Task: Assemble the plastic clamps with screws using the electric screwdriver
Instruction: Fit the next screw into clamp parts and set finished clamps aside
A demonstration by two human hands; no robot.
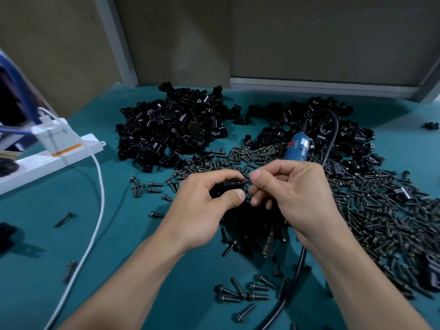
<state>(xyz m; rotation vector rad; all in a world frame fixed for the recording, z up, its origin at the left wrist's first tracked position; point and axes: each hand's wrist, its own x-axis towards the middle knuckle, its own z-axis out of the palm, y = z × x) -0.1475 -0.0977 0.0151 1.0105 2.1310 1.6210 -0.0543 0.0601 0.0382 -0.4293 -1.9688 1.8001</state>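
— What's laid out?

— A teal-covered table (119,258), two black heaps of plastic clamps (176,129) at the back, and a wide spill of screws (381,222) down the right side. The blue electric screwdriver (297,148) lies among them just behind the hands, and its black cable (292,282) loops toward the near edge.

— And the hands?

— Both are held above the screws. The left hand (202,206) grips one clamp (232,184) between thumb and curled fingers. The right hand (292,194) pinches a screw (247,181), its tip touching the clamp's end.

— So the screw is being started by hand. What could spoil it?

— A crooked start, I'd say: if it enters tilted, the driver would likely cross-thread the plastic. The pinch looks light, so the screw could drop and be lost in the identical heap below. Reaching back for the driver one-handed may also let the screw slip out, or drag the cable through the loose screws.
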